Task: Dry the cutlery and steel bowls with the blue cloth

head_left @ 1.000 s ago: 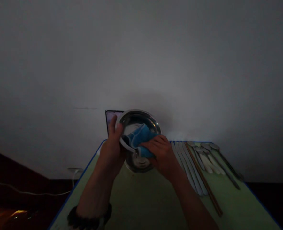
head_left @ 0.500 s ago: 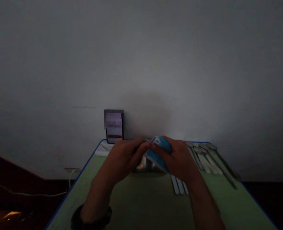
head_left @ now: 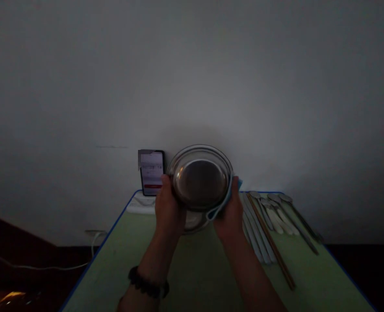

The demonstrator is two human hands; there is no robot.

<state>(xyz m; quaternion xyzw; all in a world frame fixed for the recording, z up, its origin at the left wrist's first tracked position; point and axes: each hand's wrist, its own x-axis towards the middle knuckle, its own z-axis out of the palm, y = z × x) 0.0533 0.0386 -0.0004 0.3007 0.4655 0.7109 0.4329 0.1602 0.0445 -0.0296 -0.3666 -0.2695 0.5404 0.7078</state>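
A shiny metal bowl (head_left: 201, 182) is raised and tilted on edge above the table, between my two hands. I cannot tell whether its inside or its underside faces me. My left hand (head_left: 170, 207) grips its left rim. On the opposite rim, my right hand (head_left: 231, 212) holds a blue and white cloth (head_left: 226, 200) against the metal, so the cloth lies between palm and bowl. Below it, partly hidden by my hands, a second metal dish (head_left: 194, 221) rests on the table.
A phone (head_left: 152, 173) leans upright against the wall, behind a folded white cloth (head_left: 140, 204). To the right on the green table (head_left: 198, 277) lie brown chopsticks (head_left: 274, 247), pale slim utensils (head_left: 258, 236) and several spoons (head_left: 284, 216). A white cable (head_left: 49, 266) runs at left.
My hands have moved apart from being close together around the cloth. The bowl now faces me with its broad side. The chopsticks, hidden before by my right arm, have come into view.
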